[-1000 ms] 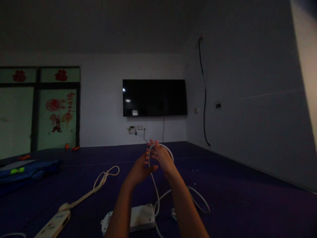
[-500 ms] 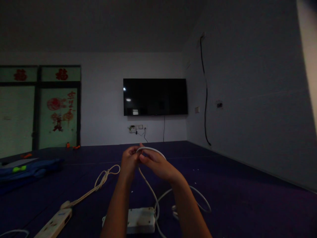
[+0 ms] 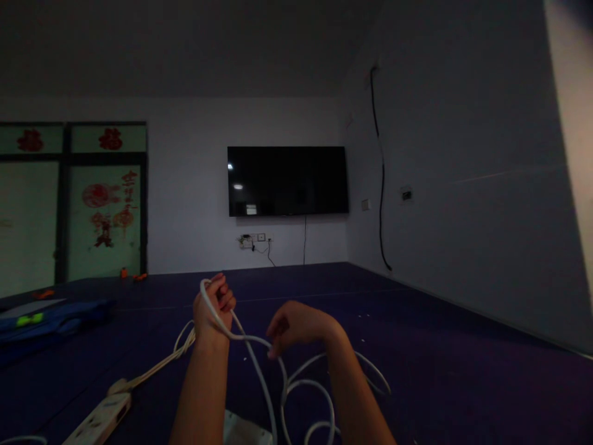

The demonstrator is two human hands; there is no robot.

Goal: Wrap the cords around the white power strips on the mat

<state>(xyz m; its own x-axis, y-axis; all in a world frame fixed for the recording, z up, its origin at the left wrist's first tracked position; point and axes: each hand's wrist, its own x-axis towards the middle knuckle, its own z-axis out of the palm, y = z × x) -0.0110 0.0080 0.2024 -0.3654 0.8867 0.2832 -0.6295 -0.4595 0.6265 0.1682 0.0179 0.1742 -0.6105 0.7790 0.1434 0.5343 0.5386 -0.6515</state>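
My left hand is raised with its fingers closed on a white cable. One stretch of the cable loops over the back of that hand and thumb side, then runs right. To the right, my right hand is bent at the wrist, thumb and curled fingers apart, with the cable passing right at its fingertips. Loose coils of the cable hang below my right hand. At the bottom, partly behind my left forearm, lies a white power strip beneath the cable.
Another power strip lies at lower left, with its bundled cord running away from it. Blue cloth lies at far left on the dark purple surface. A television hangs on the far wall.
My hands were together on the cable and are now apart. The left hand moved left with the cable; the right came back and lower. More loose cable loops show, and the near power strip sits lower.
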